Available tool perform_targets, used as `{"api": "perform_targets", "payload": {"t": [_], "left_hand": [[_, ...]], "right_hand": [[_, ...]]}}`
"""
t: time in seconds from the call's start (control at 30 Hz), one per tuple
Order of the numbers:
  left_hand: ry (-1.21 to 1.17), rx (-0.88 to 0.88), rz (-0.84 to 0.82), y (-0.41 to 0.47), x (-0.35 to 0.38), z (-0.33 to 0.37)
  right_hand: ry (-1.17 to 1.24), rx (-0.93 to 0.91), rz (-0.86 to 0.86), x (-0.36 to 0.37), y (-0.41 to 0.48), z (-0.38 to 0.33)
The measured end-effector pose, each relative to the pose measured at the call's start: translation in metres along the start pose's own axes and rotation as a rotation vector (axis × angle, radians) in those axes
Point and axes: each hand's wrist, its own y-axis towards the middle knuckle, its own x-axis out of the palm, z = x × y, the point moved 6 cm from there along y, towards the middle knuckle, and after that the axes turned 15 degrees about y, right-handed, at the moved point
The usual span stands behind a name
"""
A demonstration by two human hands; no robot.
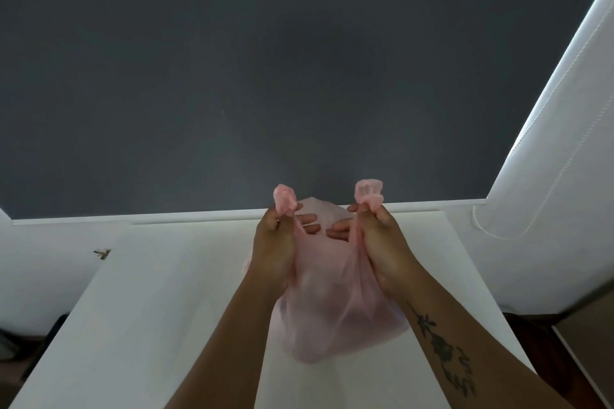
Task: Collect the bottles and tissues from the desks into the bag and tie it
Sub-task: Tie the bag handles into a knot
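A thin, see-through pink plastic bag point(332, 315) rests on the white desk point(159, 309) in the middle of the view. My left hand point(274, 246) pinches the bag's left handle, whose bunched end sticks up above my fingers. My right hand point(377, 242) pinches the right handle the same way. The two handles are held apart, a hand's width between them. Pale shapes show faintly through the plastic; I cannot tell what they are. No bottles or tissues lie in view outside the bag.
A dark grey wall point(265, 60) rises behind the desk. A white roller blind point(564, 143) with a bead cord hangs at the right. A small dark object point(102, 253) sits off the desk's far left corner.
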Motion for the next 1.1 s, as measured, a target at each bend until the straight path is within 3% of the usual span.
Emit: {"api": "perform_targets", "payload": {"t": [0.17,0.33,0.5,0.57,0.7,0.9,1.1], "left_hand": [[0.059,0.001,0.058,-0.003,0.003,0.001],[-0.184,-0.128,-0.069,-0.001,0.011,0.001],[-0.743,-0.159,-0.152,-0.001,0.016,0.010],[-0.846,-0.174,-0.152,0.002,0.014,0.007],[-0.816,-0.232,-0.049,0.008,0.011,-0.011],[-0.754,-0.078,-0.192,0.007,0.007,0.001],[-0.564,-0.029,-0.181,0.006,0.014,0.001]], "right_hand": [[-0.144,-0.090,0.082,0.002,-0.008,0.005],[-0.062,-0.010,0.070,0.003,-0.006,0.001],[0.782,0.164,-0.029,0.012,-0.004,-0.003],[0.933,0.177,-0.021,0.006,0.001,-0.005],[0.696,0.111,0.069,-0.005,0.007,-0.004],[0.629,0.187,-0.056,0.004,0.004,-0.004],[0.560,0.066,0.080,-0.003,0.011,-0.004]]}}
